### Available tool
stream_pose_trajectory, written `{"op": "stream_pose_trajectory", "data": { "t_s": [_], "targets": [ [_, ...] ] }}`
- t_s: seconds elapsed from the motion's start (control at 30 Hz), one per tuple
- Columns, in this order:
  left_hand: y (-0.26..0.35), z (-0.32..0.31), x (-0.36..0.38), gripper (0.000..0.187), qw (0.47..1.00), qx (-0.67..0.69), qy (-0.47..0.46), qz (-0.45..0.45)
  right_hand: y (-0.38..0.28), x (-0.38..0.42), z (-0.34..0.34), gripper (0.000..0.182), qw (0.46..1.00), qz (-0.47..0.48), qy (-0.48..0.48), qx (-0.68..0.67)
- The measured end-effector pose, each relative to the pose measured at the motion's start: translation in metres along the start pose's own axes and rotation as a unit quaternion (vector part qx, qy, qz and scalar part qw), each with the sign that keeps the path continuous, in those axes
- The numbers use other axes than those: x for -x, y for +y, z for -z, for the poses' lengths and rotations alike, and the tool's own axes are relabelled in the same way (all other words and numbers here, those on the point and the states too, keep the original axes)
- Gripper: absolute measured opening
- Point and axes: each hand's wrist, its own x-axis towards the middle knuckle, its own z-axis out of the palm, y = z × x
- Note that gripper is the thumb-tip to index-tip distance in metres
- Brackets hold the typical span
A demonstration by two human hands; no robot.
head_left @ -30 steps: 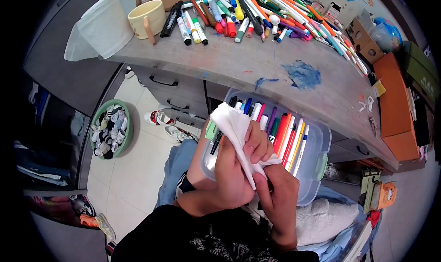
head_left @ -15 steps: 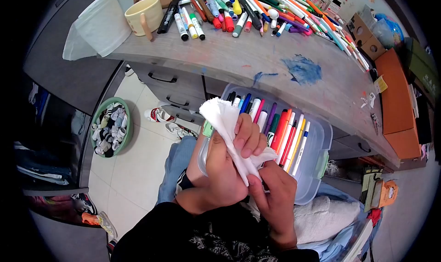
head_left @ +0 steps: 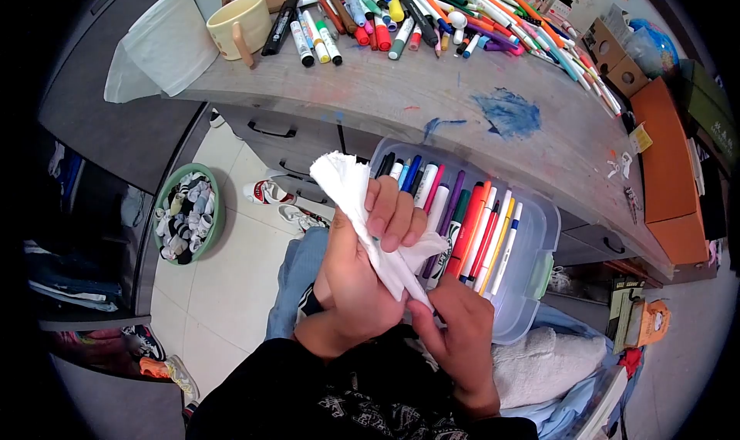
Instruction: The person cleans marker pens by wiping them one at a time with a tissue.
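Note:
My left hand (head_left: 358,262) is closed around a crumpled white tissue (head_left: 339,179), its fingers folded over the middle. The tissue's frayed end sticks out toward the upper left, and a loose flap hangs on the right. From the lower part of the tissue comes a slim white barrel (head_left: 418,292), which looks like a marker; most of it is hidden. My right hand (head_left: 459,324) pinches the lower end of that barrel between thumb and fingers. Just beyond both hands is a clear plastic box (head_left: 528,274) holding a row of coloured markers (head_left: 466,228).
A paint-stained desk (head_left: 370,93) carries a big pile of markers (head_left: 432,16), a yellow mug (head_left: 237,27) and a white pouch (head_left: 166,43). An orange box (head_left: 669,162) stands at right. On the floor at left is a green basket (head_left: 217,216) of socks, near some shoes (head_left: 266,193).
My left hand and the tissue have shifted left, away from my right hand. More of the white barrel now shows between the hands.

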Motion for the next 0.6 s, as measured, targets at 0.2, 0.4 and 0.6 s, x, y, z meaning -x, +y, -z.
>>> {"op": "stream_pose_trajectory", "data": {
  "t_s": [0.2, 0.4, 0.6],
  "targets": [
    [-0.0011, 0.0007, -0.0002, 0.024, 1.000, 0.011, 0.009, 0.006, -0.0004, 0.0007, 0.0001, 0.022, 1.000, -0.002, -0.003, 0.009],
    [0.0006, 0.0013, -0.0012, 0.021, 1.000, 0.008, 0.001, -0.005, -0.0038, -0.0021, -0.0014, 0.020, 1.000, -0.006, 0.009, -0.001],
    [0.0018, 0.0025, -0.0019, 0.020, 1.000, -0.002, -0.011, -0.004, -0.0010, 0.0001, -0.0006, 0.020, 1.000, -0.006, 0.007, -0.001]
  ]
}}
